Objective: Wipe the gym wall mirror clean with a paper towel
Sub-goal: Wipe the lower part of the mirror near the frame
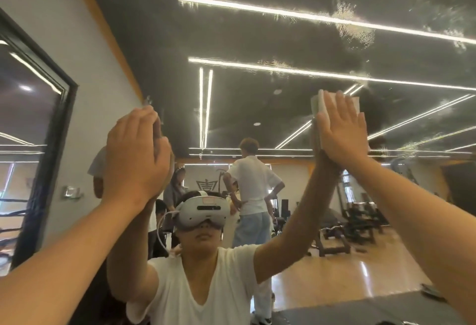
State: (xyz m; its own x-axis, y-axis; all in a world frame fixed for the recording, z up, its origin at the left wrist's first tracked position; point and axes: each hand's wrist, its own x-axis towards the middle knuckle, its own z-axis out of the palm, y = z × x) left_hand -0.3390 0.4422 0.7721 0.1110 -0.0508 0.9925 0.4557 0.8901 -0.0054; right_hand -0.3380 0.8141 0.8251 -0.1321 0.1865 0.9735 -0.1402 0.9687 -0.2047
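The big wall mirror fills most of the view and reflects the gym. Wet smears and droplets cling to its upper right part. My right hand is raised with flat, straight fingers and presses a folded white paper towel against the glass. Only the towel's top and left edges show past my fingers. My left hand is up too, palm flat on the mirror with straight fingers, holding nothing. My own reflection with a white headset sits between my arms.
A second, black-framed mirror hangs on the grey wall at left. The reflection shows people standing behind me and gym machines on a wooden floor. A dark surface lies low at the right.
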